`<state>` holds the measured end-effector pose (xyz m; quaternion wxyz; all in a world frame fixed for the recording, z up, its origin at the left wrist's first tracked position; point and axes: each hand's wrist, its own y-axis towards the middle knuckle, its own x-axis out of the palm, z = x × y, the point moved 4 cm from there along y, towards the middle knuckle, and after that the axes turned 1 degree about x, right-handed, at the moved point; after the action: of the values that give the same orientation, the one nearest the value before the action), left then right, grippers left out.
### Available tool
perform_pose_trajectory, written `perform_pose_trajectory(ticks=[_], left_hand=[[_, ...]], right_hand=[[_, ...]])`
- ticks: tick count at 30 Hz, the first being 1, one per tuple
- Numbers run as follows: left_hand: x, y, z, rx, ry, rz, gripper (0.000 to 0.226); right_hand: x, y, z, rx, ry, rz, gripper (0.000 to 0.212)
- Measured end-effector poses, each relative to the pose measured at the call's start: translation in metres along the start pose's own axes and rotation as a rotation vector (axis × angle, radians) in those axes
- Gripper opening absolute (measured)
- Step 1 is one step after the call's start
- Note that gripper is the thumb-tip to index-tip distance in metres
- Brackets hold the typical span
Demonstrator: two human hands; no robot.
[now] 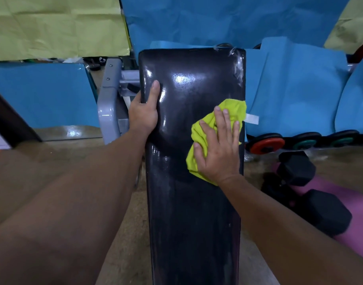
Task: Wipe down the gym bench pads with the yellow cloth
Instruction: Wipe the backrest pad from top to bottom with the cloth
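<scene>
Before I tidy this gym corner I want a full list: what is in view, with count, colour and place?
bench pad: one, glossy black, centre, running away from the camera
yellow cloth: one, yellow-green, bunched on the pad's right side
bench frame: one, grey metal, left of the pad
weight plates: at least three, black with red or green centres, floor at right
dumbbells: two hex ones, black, on the floor at right
mat: one, pink, under the dumbbells
paper sheets: several, blue and yellow-green, covering the background
left hand: grips the pad's left edge
right hand: flat, pressing the cloth
</scene>
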<state>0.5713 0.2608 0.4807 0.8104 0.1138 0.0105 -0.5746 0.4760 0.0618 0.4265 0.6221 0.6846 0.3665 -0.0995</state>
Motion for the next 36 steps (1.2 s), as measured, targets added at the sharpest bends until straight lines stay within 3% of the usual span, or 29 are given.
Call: perform_pose_trajectory(ticks=[5,11,18,23,29,34,36], left_hand=[[0.000,-0.001,-0.003,-0.019,-0.009,0.000,0.056],[-0.002,0.000,0.000,-0.022,-0.008,0.011,0.052],[0.001,-0.004,-0.003,-0.032,0.003,-0.002,0.050],[-0.002,-0.001,-0.001,-0.038,0.018,0.004,0.052],[-0.001,-0.004,-0.001,-0.031,0.002,0.001,0.047],[-0.001,-0.002,0.001,-0.034,-0.009,0.001,0.042],[-0.002,-0.002,0.001,-0.032,-0.006,0.001,0.044]], right_hand=[[-0.002,0.024,0.021,0.220,0.021,0.076,0.059],[-0.001,-0.004,0.011,0.059,-0.005,-0.019,0.053],[-0.003,0.023,0.016,0.172,-0.007,-0.003,0.058],[0.000,0.004,0.007,0.029,-0.025,-0.020,0.058],[0.001,0.016,0.014,0.181,0.006,0.011,0.061],[0.003,0.004,-0.004,-0.024,-0.012,-0.044,0.060],[-0.001,-0.001,0.006,-0.021,-0.007,-0.035,0.059]])
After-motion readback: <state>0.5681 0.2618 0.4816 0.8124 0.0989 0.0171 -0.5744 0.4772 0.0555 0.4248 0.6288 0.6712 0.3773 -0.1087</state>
